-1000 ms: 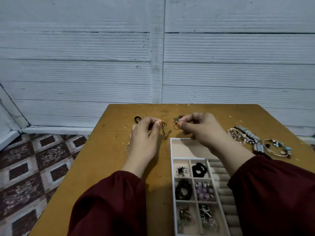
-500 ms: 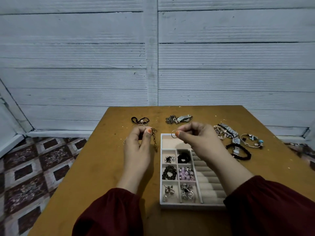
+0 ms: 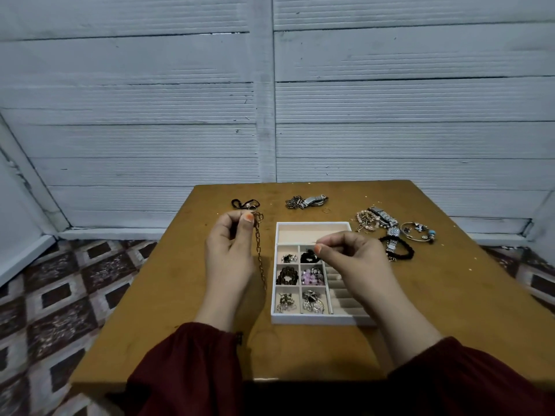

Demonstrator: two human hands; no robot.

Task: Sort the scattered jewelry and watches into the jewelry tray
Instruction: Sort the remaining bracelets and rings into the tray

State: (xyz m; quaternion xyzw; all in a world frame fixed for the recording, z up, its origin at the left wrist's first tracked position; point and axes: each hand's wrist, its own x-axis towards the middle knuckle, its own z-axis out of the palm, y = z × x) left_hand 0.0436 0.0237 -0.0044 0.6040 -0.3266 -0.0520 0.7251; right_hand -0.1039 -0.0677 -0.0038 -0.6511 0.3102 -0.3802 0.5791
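Observation:
A white jewelry tray (image 3: 313, 226) lies on the wooden table (image 3: 420, 310), its small compartments holding beads, black scrunchies and metal pieces. My left hand (image 3: 229, 250) is left of the tray and pinches a gold chain (image 3: 260, 256) that hangs down beside it. My right hand (image 3: 350, 256) hovers over the tray's upper compartments, thumb and finger pinched on a small thin ring (image 3: 315, 243), barely visible. Scattered pieces lie beyond: a silver watch with chains (image 3: 306, 202), a black cord (image 3: 244, 203), a loose ring (image 3: 326, 210).
At the right of the tray lies a heap of bracelets and watches (image 3: 378, 222), a black scrunchie (image 3: 402, 250) and a charm bangle (image 3: 419, 231). A grey panelled wall stands behind the table. Patterned floor tiles (image 3: 60, 295) show at the left.
My right hand has come down and back from the tray's far edge to above its compartments. The chain now hangs longer from my left hand. The view has pulled back.

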